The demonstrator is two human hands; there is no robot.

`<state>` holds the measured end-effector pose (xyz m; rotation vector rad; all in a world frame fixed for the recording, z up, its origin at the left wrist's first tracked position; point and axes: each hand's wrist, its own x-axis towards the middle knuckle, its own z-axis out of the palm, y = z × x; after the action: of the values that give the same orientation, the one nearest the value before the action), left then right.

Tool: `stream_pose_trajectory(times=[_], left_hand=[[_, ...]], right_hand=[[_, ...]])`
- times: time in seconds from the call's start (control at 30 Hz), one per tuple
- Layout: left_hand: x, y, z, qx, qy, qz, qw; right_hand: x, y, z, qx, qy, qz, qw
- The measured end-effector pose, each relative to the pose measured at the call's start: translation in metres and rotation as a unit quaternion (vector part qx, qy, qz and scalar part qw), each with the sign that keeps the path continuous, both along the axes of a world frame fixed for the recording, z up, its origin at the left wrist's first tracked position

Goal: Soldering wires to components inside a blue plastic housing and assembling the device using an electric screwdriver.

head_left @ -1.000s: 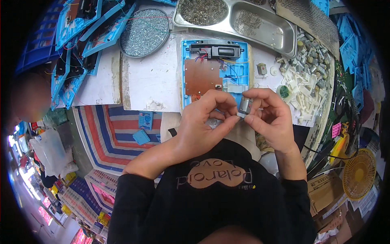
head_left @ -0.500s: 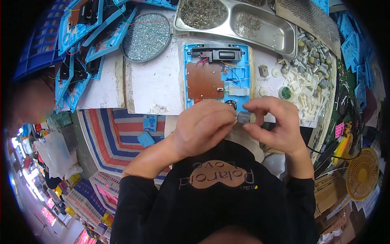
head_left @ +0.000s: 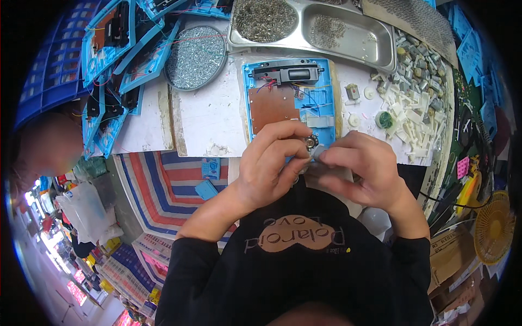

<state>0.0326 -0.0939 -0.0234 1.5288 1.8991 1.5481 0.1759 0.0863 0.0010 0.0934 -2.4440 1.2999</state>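
In front of me lies a light blue plastic casing (head_left: 319, 98) with a brown circuit board (head_left: 273, 110) and a black part across its far end. Over its near edge, my left hand (head_left: 278, 163) is closed in a pinch; what its fingertips grip is hidden. Opposite, my right hand (head_left: 363, 169) has its fingertips at a small grey motor (head_left: 319, 151), between the two hands. Its thumb is blurred. A round metal part (head_left: 311, 142) shows just beyond the left fingertips.
Grey motors (head_left: 416, 70) and white plastic parts (head_left: 406, 120) are heaped at right. A steel tray (head_left: 375, 61) with small metal pieces and a round dish (head_left: 196, 58) of screws stand at the back. Wired blue casings (head_left: 142, 70) pile up at left, near another person.
My right fingers have shifted and turned around the motor, which now shows less of its length. My left hand stays pinched beside it. The whole view has shifted slightly.
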Motion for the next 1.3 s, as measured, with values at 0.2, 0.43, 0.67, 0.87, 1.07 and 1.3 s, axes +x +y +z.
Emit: stream_pose_trajectory(times=[0.2, 0.43, 0.67, 0.87, 1.07, 1.3], left_hand=[[0.002, 0.000, -0.004, -0.007, 0.001, -0.002, 1.000], [-0.007, 0.006, -0.002, -0.002, 0.035, -0.002, 0.999], [-0.044, 0.034, 0.003, -0.087, 0.228, 0.091, 0.966], [-0.058, 0.049, -0.006, -0.058, 0.339, 0.046, 0.938], [-0.064, 0.044, -0.007, -0.029, 0.280, 0.027, 0.959], [-0.050, 0.029, -0.027, -0.030, 0.155, -0.033, 0.987]], right_hand=[[0.004, 0.002, -0.009, -0.029, -0.001, -0.013, 0.999], [0.007, 0.006, -0.017, -0.011, 0.022, -0.037, 0.999], [0.014, 0.018, -0.015, -0.017, 0.026, -0.069, 0.997], [0.027, 0.033, -0.013, -0.024, 0.016, -0.158, 0.987], [0.018, 0.047, -0.024, -0.046, -0.105, -0.215, 0.970], [-0.013, 0.052, -0.041, -0.035, -0.048, -0.228, 0.972]])
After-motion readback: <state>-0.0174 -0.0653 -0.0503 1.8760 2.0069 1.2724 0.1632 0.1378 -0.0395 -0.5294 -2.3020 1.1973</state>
